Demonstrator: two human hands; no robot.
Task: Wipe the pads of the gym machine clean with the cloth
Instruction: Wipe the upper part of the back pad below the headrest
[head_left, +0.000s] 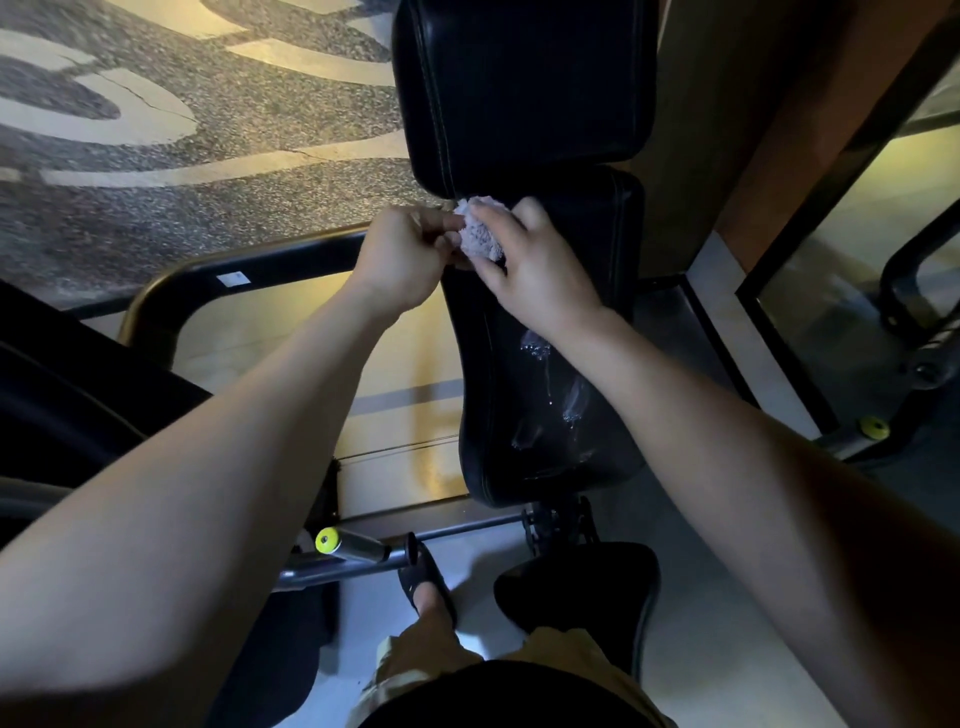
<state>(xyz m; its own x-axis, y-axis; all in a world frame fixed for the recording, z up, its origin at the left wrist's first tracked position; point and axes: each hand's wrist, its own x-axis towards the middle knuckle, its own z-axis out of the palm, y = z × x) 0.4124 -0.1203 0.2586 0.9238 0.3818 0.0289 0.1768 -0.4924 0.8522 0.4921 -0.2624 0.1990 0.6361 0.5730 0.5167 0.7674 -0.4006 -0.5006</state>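
Observation:
A small pale pink cloth (480, 234) is bunched between both hands at the top left corner of the lower black pad (545, 415). My left hand (402, 254) pinches its left side with curled fingers. My right hand (535, 270) grips it from the right, thumb and fingers around it. Wet streaks and droplets glisten on the lower pad below my right wrist. The upper black pad (524, 83) stands just above the cloth, separated from the lower pad by a narrow gap.
A black frame tube (249, 273) curves left of the pad. A bar with a yellow end cap (328, 540) runs below the pad, near my sandalled foot (426, 587). A black seat (587, 587) sits lower right. A mirrored wall panel (857, 260) is at the right.

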